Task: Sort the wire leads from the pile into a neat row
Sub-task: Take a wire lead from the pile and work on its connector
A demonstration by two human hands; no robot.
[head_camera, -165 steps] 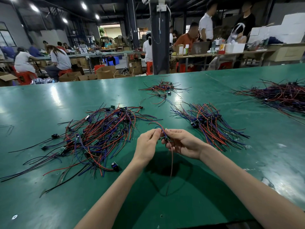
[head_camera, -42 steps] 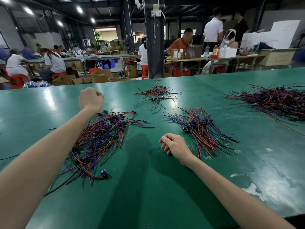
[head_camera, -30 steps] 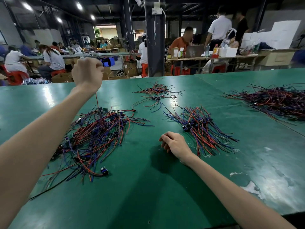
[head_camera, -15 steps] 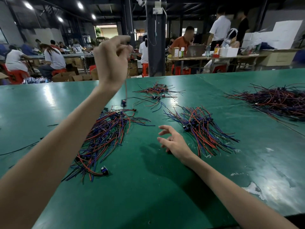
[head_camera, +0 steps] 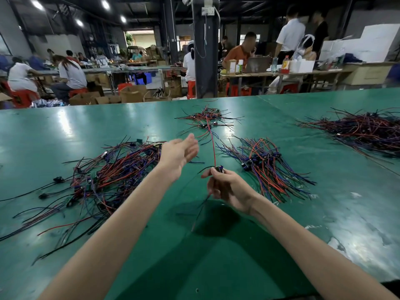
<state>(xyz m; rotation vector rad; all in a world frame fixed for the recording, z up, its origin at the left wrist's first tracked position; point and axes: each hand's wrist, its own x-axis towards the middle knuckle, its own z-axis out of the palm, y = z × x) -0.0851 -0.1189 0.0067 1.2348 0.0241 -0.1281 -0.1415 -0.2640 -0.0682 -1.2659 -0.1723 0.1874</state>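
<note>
Handover: we now pinch the lead (head_camera: 213, 148) by its connector (head_camera: 219, 169) in the right hand (head_camera: 227, 188), above the table (head_camera: 216, 267) between pile (head_camera: 112, 176) and row (head_camera: 266, 167), the left hand (head_camera: 179, 153), which lifted it, having let go, fingers apart, so laying likely comes next.

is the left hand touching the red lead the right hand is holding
Apart. Head view shows green table between the open left hand and the red lead pinched by the right hand.

The left hand (head_camera: 179, 154) is smeared, its fingers indistinct. The right hand (head_camera: 229, 189) covers most of the connector (head_camera: 219, 169) of the wire lead (head_camera: 213, 148), possibly black. The far-right pile (head_camera: 368, 131) is cut off at the right edge.
</note>
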